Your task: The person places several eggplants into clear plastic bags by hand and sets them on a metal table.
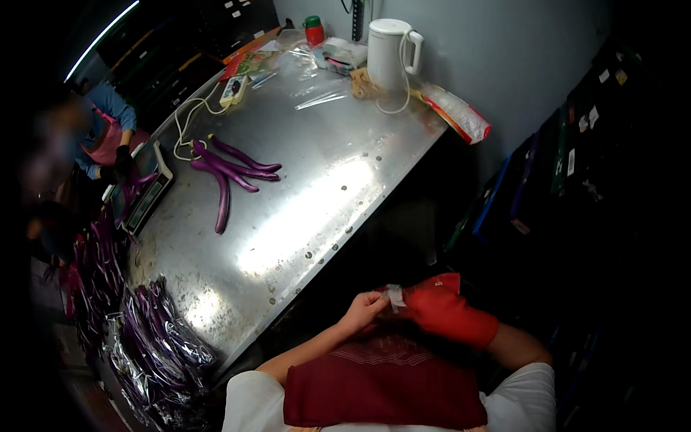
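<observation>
Low in the head view, in front of a dark red apron (378,383), my bare left hand (370,308) has its fingers closed at a small whitish piece (395,297), possibly a cuff or cloth. Just right of it, a red sleeve or glove (448,313) covers my right forearm; my right hand (402,302) is mostly hidden and blurred there. Whether its fingers grip anything cannot be made out. Long purple eggplants (232,167) lie loose on the metal table (291,216), up and to the left of my hands.
Plastic-wrapped eggplants (156,345) and loose ones (97,259) are at lower left. A co-worker's gloved hand (124,162) is over a scale (151,189). Near the wall stand a white electric kettle (386,54), a power strip (234,90) and a red bottle (314,32). Crates (518,178) rise at right.
</observation>
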Available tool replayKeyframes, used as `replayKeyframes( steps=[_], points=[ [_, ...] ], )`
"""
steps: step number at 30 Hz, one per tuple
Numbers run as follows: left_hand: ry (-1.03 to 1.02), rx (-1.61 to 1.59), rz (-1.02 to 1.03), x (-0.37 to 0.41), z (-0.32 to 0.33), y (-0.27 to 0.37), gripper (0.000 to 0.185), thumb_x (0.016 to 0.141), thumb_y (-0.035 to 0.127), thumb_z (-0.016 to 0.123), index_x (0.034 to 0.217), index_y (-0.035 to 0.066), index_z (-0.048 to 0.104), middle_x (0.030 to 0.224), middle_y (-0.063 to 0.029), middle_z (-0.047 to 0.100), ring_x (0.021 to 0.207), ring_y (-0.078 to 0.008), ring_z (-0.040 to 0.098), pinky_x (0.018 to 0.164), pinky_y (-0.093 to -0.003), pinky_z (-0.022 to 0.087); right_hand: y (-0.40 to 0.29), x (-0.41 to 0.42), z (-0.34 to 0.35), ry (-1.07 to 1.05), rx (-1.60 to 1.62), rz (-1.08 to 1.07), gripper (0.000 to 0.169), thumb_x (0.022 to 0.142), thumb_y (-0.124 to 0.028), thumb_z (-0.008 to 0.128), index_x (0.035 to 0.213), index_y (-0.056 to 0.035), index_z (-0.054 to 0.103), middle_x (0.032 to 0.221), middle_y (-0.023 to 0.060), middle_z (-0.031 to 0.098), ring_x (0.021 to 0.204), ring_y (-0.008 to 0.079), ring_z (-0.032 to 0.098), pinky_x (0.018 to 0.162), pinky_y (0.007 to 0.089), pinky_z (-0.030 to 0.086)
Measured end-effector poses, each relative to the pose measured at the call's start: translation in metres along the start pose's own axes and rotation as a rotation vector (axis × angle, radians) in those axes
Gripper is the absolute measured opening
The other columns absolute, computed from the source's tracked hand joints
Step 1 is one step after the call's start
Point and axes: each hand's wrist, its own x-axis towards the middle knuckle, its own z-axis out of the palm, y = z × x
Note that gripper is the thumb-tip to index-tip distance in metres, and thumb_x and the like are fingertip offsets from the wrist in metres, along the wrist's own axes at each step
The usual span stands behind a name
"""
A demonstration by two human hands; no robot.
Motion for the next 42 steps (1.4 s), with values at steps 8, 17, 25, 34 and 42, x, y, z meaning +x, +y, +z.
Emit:
replayKeyframes(
  steps=[8,17,25,34,42],
  points=[
    [0.073,0.242,-0.084,-0.010,-0.024,-0.020,0.030,0.090,0.021,0.055,0.064,0.007,0.055,0.057,0.0057,0.048,0.053,-0.0028,0.040,0.049,-0.0225,0.035,0.066,-0.008,-0.112,1.102,0.264,-0.037,0.024,0.079,0.000,0.061,0.102,-0.0004,0.063,0.095,0.0126,0.066,0.089,0.0190,0.063,0.082,0.0315,0.050],
    [0.100,-0.010,-0.066,-0.036,-0.011,0.041,0.024,0.090,0.018,0.054,0.070,0.005,0.057,0.065,0.0014,0.056,0.060,-0.0057,0.051,0.056,-0.0217,0.041,0.162,0.139,0.007,0.244,-0.618,0.044,0.073,0.070,-0.003,0.060,0.138,-0.0118,0.033,0.140,0.0170,0.035,0.130,0.0353,0.034,0.105,0.0544,0.026],
    [0.053,0.137,-0.248,-0.055,0.004,0.126,0.029,0.090,0.016,0.053,0.063,0.003,0.054,0.064,0.0013,0.055,0.060,-0.0055,0.049,0.057,-0.0222,0.040,0.085,0.017,0.059,-0.160,0.876,0.026,0.028,0.083,-0.013,0.061,0.108,0.0001,0.061,0.117,0.0134,0.059,0.103,0.0305,0.058,0.084,0.0328,0.046],
    [0.140,-0.051,0.682,-0.126,-0.052,0.312,0.030,0.085,0.025,0.054,0.078,-0.003,0.063,0.062,-0.0158,0.059,0.055,-0.0255,0.060,0.052,-0.0315,0.049,0.009,0.091,-0.106,0.282,1.139,-0.296,0.005,0.082,0.002,0.061,0.083,0.0000,0.056,0.089,0.0121,0.066,0.093,0.0199,0.063,0.086,0.0322,0.049],
    [0.240,0.153,0.915,-0.094,-0.115,0.518,0.017,0.085,0.022,0.060,0.081,0.005,0.059,0.080,-0.0128,0.064,0.083,-0.0246,0.063,0.080,-0.0349,0.050,-0.010,0.242,-0.270,0.509,0.962,-1.019,0.017,0.083,0.005,0.046,0.094,-0.0010,0.057,0.101,0.0189,0.064,0.094,0.0301,0.064,0.088,0.0421,0.050]
  ],
)
